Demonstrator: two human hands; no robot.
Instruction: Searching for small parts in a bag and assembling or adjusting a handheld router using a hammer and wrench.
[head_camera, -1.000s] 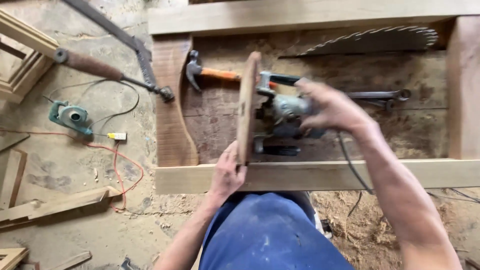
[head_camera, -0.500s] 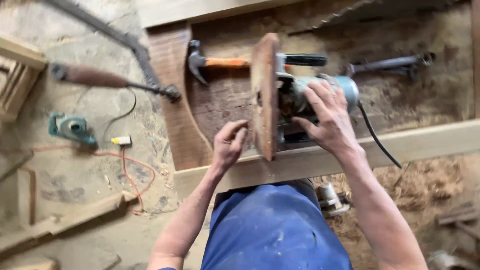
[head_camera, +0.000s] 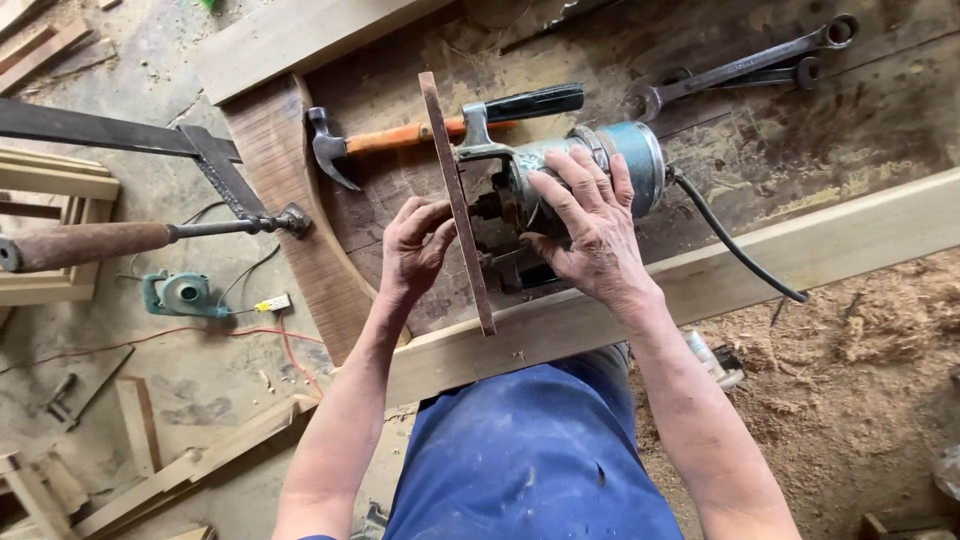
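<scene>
Currently right hand (head_camera: 590, 230) is gripping the blue power tool (head_camera: 600, 170) at frame centre, steadying it on its side; left hand (head_camera: 415, 245), fingers curled, is bracing its flat base plate (head_camera: 455, 200) upright. Hammer (head_camera: 400, 135) is lying just behind.

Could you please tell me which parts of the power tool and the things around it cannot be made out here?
Head view:
- Power tool: its underside is covered by the right hand.
- Base plate: seen edge-on, its flat face is hidden; the left hand covers part.
- Cable: its end vanishes behind the wooden beam.
- Hammer: the handle passes behind the plate.
</scene>
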